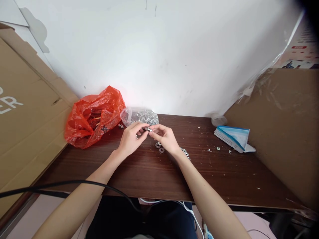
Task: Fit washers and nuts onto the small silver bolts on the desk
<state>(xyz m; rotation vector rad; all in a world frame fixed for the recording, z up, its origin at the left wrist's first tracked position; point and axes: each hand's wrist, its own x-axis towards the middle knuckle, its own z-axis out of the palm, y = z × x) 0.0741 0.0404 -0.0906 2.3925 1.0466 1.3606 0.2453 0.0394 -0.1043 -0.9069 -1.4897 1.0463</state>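
Note:
Above the table, a short, shiny metal bolt [148,129] is pinched between both hands; its details are too small to make out. My left hand [130,138] grips its left end between thumb and fingers. The fingertips of my right hand [167,137] close on the right end. Flat washers [161,150] lie on the table beneath the right hand, partly covered by it. Several small metal rings [185,152] sit in a row by the right wrist. Just behind my hands is a clear plastic bag [147,117] of small metal parts.
An open red plastic bag [109,99] holding copper-coloured pieces stands at the left, beside a cardboard box [30,109]. A blue-and-white packet [233,137] and a clear cup-like item [219,119] lie at the right. Scraps dot the dark wooden table [224,179]. A black cable [74,182] crosses my left forearm.

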